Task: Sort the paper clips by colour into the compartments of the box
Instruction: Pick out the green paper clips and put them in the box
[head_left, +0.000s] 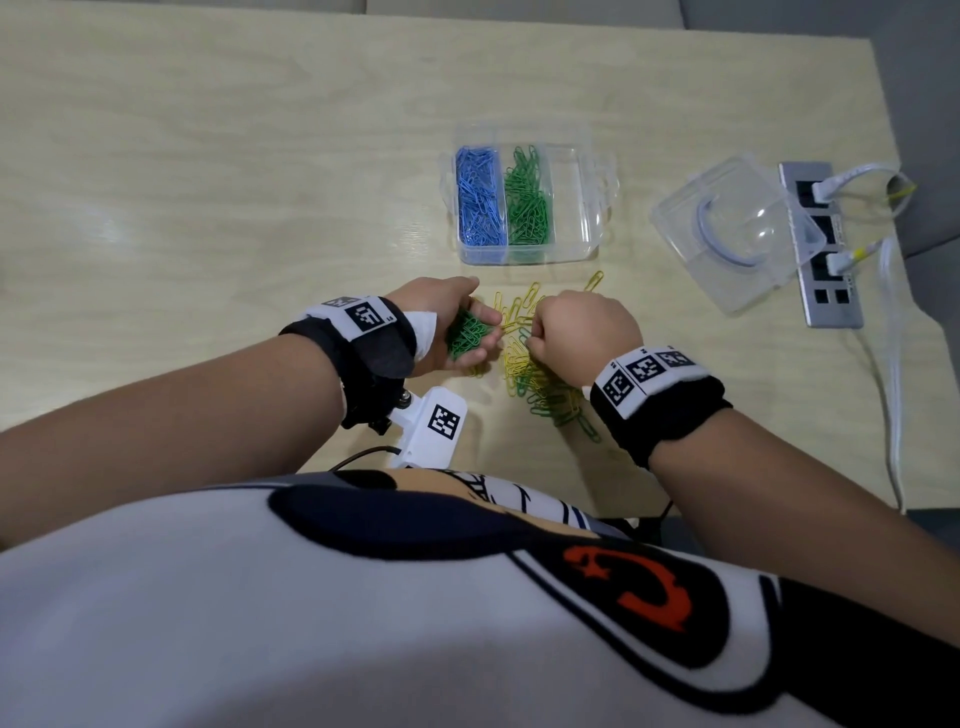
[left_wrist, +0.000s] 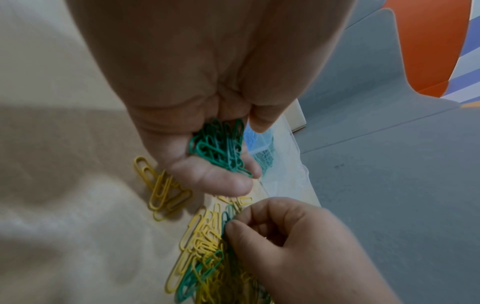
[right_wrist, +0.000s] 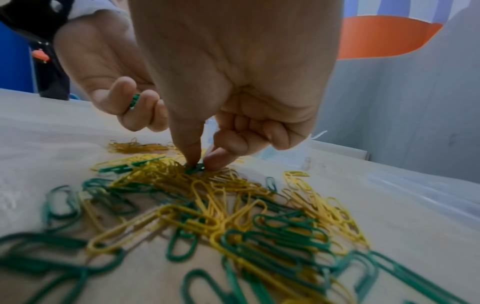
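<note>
No words or numbers can be read. Black-and-white square code markers (head_left: 367, 316) sit on the white wristbands and on the white camera mount (head_left: 444, 421); a red emblem (head_left: 649, 584) on the shirt spells nothing legible.

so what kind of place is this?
Probably an office or meeting room: a pale wood-grain table with a built-in power socket strip and cables plugged in, and grey chairs alongside. Stationery fits too: a compartment box of paper clips.
</note>
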